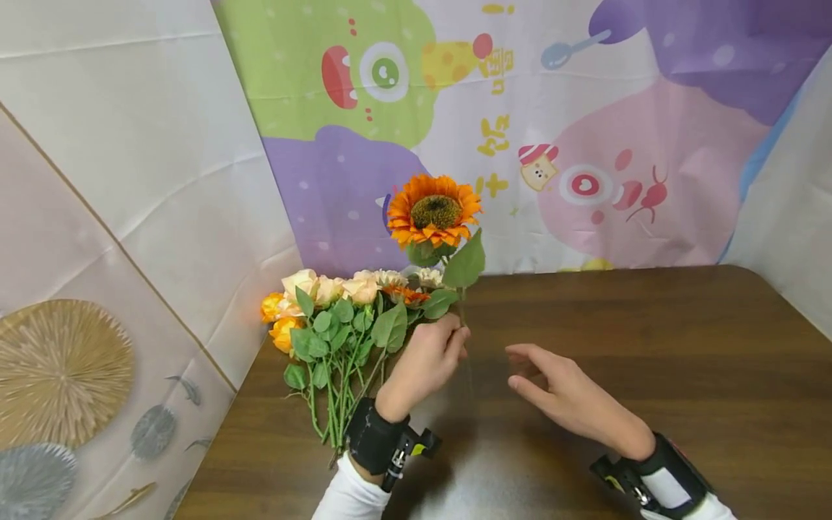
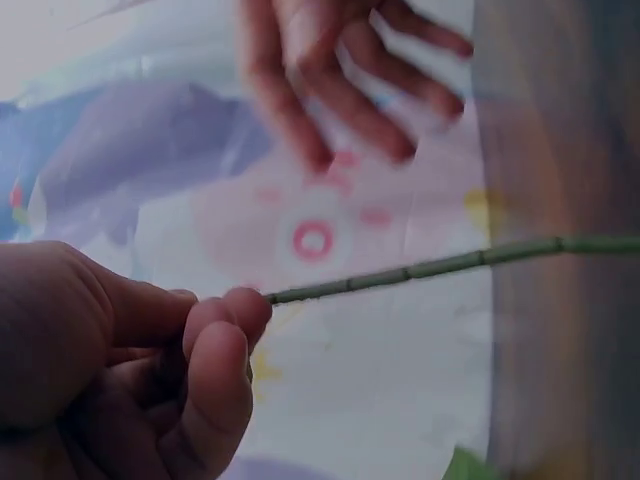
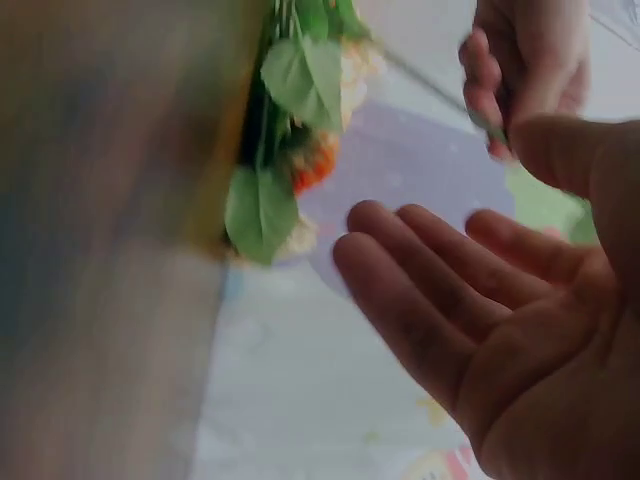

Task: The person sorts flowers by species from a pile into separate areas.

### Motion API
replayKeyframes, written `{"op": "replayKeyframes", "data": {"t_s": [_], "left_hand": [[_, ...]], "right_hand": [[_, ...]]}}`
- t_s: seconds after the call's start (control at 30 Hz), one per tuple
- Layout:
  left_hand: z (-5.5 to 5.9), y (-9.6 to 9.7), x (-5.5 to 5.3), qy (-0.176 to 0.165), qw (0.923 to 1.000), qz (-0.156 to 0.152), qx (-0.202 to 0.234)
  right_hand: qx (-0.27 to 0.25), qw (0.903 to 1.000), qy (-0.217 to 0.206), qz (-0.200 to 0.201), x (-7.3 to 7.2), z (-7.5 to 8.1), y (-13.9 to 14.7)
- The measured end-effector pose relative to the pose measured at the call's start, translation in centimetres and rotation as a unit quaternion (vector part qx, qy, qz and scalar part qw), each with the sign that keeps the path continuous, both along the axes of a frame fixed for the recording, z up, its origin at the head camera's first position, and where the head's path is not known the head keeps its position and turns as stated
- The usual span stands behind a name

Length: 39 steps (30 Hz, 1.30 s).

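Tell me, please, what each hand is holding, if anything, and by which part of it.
The left hand pinches the orange sunflower by its stem, below the flower head. The right hand holds nothing.

Flowers (image 1: 342, 312) on table (image 1: 650, 347), sunflower (image 1: 435, 211) rightward, backdrop (image 1: 455, 115) behind

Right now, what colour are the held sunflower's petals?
Its petals are orange; the head view shows them best.
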<state>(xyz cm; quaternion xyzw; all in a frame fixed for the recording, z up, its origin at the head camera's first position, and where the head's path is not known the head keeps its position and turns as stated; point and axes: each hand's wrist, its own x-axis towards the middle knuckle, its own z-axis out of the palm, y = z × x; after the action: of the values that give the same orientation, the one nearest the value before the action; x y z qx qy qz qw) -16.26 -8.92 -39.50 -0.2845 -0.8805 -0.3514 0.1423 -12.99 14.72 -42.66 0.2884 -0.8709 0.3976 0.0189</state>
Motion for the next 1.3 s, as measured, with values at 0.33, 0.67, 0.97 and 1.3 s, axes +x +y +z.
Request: {"op": "replayKeyframes", "data": {"t_s": [0.33,0.67,0.97,1.3], "left_hand": [[-1.4,3.4,1.3,0.014,0.9971,-0.07,-0.028],[-1.9,4.4,1.7,0.034,0.997,-0.058,-0.04],[-1.4,3.6,1.5,0.023,0.9961,-0.041,-0.074],[-0.3,-0.2,0.0,0.034,0.9979,0.038,-0.039]], "right_hand": [[-0.117,0.9915,0.045,-0.036,0.0,-1.8,-1.9],[-0.162,0.9839,0.039,-0.064,0.0,-2.1,-1.9],[-0.135,0.9851,0.048,-0.094,0.0,-1.4,-1.4],[-0.093,0.9804,0.058,-0.164,-0.9,0.2,1.7]]}}
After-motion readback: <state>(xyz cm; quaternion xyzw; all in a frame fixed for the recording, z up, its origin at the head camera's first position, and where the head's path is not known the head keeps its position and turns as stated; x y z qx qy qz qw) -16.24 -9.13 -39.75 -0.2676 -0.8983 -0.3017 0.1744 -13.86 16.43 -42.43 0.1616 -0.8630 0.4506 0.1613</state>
